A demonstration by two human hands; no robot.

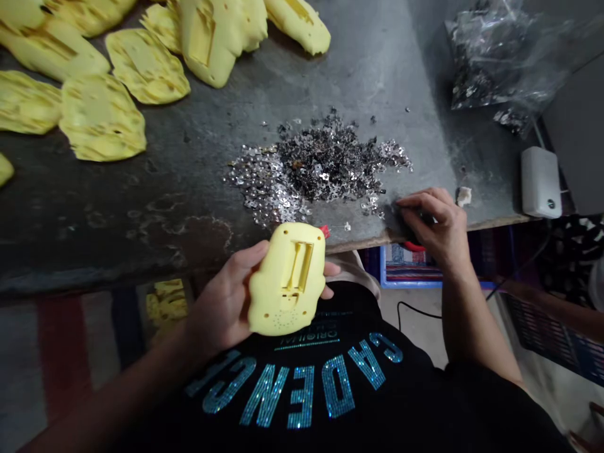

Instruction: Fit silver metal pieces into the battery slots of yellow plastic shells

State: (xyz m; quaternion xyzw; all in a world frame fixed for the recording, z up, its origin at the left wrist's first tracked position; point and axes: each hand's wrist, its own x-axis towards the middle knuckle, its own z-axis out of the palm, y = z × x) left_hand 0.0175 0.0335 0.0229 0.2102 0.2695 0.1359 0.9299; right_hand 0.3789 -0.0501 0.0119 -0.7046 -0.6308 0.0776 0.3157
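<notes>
Gripping a yellow case [287, 280] at six o'clock, the left hand [231, 296] shows its wavy-sided back: oblong slot, corner holes, pinhole cluster. At three o'clock the right hand [438, 220] curls at the front edge of the table [189, 163]; whether it holds anything, I cannot tell. Bare tabletop opens toward ten o'clock.
</notes>
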